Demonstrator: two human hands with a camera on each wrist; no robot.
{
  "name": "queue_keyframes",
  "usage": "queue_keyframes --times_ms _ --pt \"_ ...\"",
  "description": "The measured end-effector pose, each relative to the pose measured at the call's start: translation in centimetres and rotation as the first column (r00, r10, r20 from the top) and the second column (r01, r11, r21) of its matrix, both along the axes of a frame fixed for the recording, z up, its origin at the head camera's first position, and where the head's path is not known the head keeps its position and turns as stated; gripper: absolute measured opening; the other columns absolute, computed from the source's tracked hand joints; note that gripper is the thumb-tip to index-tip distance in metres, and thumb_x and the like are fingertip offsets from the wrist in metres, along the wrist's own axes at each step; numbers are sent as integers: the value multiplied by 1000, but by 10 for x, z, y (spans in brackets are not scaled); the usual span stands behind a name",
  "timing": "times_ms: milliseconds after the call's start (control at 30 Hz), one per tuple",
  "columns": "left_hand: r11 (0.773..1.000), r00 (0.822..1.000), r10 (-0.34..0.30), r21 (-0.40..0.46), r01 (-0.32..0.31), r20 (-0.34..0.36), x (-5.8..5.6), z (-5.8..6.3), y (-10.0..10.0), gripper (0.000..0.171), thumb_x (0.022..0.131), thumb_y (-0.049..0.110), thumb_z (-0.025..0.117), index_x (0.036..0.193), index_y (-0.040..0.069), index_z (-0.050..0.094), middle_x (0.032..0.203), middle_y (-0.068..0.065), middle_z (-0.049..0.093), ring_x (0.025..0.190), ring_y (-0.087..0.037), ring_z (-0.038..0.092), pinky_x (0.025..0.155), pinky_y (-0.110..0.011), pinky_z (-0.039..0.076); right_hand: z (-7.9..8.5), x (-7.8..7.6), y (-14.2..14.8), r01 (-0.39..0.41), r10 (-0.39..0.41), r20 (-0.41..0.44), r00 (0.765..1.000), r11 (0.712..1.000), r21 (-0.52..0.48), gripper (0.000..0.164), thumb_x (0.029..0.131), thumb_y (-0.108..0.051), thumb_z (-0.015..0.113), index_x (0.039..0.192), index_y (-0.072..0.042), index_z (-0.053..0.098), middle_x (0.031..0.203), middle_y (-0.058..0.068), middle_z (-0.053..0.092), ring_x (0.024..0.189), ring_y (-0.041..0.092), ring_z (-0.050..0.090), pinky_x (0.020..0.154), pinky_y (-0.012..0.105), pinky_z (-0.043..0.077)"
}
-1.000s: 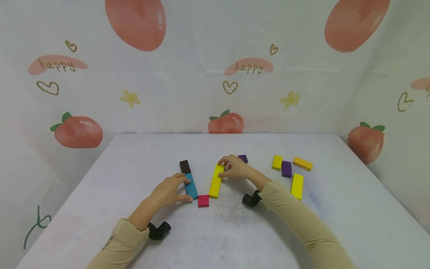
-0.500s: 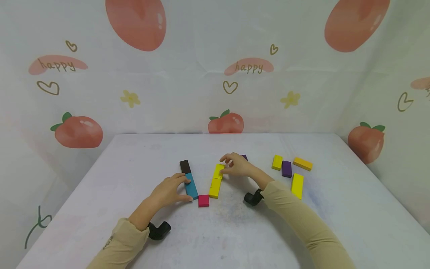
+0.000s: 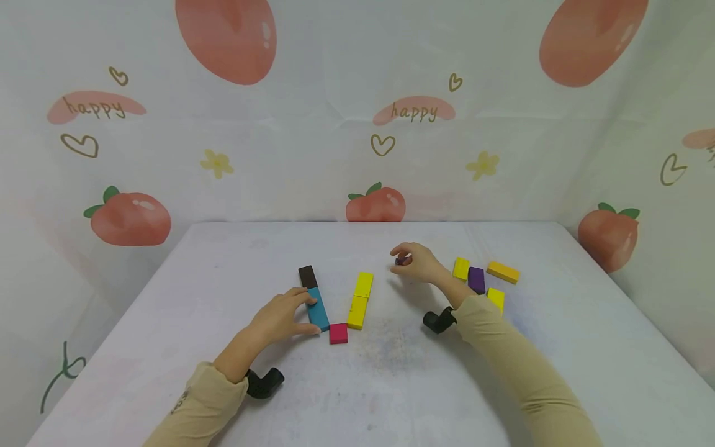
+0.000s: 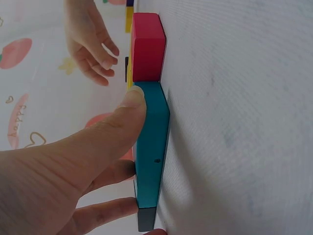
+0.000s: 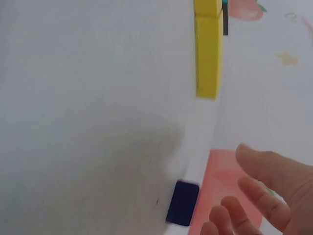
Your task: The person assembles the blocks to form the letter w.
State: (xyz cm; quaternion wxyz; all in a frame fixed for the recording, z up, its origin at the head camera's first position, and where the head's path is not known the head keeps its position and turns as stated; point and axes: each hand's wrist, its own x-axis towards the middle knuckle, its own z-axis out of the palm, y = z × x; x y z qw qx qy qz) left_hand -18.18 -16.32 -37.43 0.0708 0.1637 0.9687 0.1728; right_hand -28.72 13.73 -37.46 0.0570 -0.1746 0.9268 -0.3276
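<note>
In the head view my left hand [image 3: 283, 316] holds the blue block [image 3: 319, 315] flat on the table. The left wrist view puts the thumb by the end that meets the red block [image 4: 148, 47], with other fingers at the back edge. A black block [image 3: 308, 277] adjoins the blue one's far end. My right hand [image 3: 418, 264] hovers with parted fingers over a small purple block [image 5: 183, 203], apart from it in the right wrist view. Two yellow blocks [image 3: 359, 311] lie end to end, running back from the red block's right corner.
On the right lie a short yellow block [image 3: 460, 269], another purple block [image 3: 476, 280], an orange block [image 3: 503, 272] and a longer yellow block [image 3: 496, 299], partly hidden by the right sleeve [image 3: 514, 354]. A patterned cloth [image 3: 301, 143] hangs behind the table.
My right hand has let go of the far yellow block and moved right and back to the small purple block. The left hand has stayed in place.
</note>
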Motion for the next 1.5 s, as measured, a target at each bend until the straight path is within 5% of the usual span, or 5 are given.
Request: queue_keyframes --times_ms 367,733,1500 --pt "1000 1000 3 -2 -3 10 0 -1 0 59 76 38 75 124 8 59 140 -20 45 120 -42 49 95 -54 47 -5 -4 16 81 -81 30 996 997 6 43 81 -12 69 121 0 56 114 25 57 98 35 61 87 42 52" --pt "1000 1000 11 -3 -11 13 -1 -1 0 59 76 39 75 123 9 59 140 -19 45 120 -42 49 95 -54 46 -8 -10 19 109 -112 109 988 994 32 45 82 -11 68 124 -2 55 116 25 56 97 32 59 89 41 51" --pt "1000 1000 5 3 -5 3 0 0 0 58 76 38 75 123 8 59 139 -20 46 119 -42 49 95 -53 46 -8 -9 15 133 -136 127 983 991 35 37 82 -11 69 116 0 58 109 23 60 93 30 57 87 38 51"
